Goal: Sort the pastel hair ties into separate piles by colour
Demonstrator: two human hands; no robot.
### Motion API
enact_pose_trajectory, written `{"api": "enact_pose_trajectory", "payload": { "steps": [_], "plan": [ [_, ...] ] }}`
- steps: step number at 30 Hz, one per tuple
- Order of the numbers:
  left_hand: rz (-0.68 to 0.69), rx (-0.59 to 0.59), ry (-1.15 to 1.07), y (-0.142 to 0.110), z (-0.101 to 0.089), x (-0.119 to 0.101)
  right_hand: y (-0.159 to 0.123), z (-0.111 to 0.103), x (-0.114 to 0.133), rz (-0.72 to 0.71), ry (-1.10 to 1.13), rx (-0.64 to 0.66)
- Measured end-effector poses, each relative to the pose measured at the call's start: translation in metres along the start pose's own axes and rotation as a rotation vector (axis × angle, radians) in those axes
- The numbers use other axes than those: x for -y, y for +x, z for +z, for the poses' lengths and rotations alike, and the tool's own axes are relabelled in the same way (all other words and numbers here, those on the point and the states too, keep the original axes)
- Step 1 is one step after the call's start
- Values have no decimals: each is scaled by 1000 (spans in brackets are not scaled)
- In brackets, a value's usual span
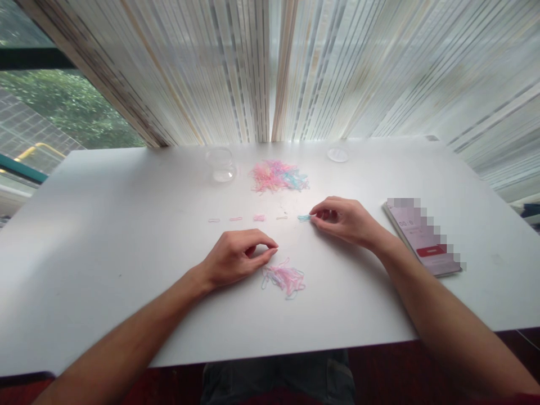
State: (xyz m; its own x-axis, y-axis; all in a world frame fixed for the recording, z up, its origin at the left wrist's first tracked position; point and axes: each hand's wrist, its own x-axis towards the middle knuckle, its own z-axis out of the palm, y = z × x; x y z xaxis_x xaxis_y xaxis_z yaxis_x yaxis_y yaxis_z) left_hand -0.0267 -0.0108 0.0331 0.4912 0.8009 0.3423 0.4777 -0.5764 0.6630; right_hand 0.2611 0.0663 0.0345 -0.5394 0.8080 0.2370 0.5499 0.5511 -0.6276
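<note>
My right hand is closed in a pinch at the right end of a row, its fingertips on light-blue rubber bands. The row continues leftward with a pale band, a small bunch of pink bands, a single pink band and another pale band. My left hand hovers or rests below the row, thumb and forefinger pinched together; anything between them is too small to make out. Just beside those fingertips lies a small pile of pink and bluish bands.
A larger heap of pastel bands lies farther back on the white table. Left of it stands a clear round container; a clear lid lies to the right. A phone lies by my right forearm. Striped curtains hang behind.
</note>
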Motion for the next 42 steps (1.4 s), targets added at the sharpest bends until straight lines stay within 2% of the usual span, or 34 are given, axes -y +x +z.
{"api": "enact_pose_trajectory", "payload": {
  "steps": [4,8,14,18,25,42],
  "plan": [
    [32,59,-3,0,-1,-3,0,0,3,-28,-7,-32],
    [97,143,7,0,-3,-7,-3,3,17,-97,14,-28],
    [109,222,103,-2,-3,-9,-12,15,49,-182,109,258],
    [121,203,112,-1,-2,-9,-17,22,60,-192,154,358],
    [99,172,18,0,-2,-12,-20,27,62,-189,178,369],
    [59,154,-96,-1,-3,-10,-18,22,60,-220,177,339]
  ]
}}
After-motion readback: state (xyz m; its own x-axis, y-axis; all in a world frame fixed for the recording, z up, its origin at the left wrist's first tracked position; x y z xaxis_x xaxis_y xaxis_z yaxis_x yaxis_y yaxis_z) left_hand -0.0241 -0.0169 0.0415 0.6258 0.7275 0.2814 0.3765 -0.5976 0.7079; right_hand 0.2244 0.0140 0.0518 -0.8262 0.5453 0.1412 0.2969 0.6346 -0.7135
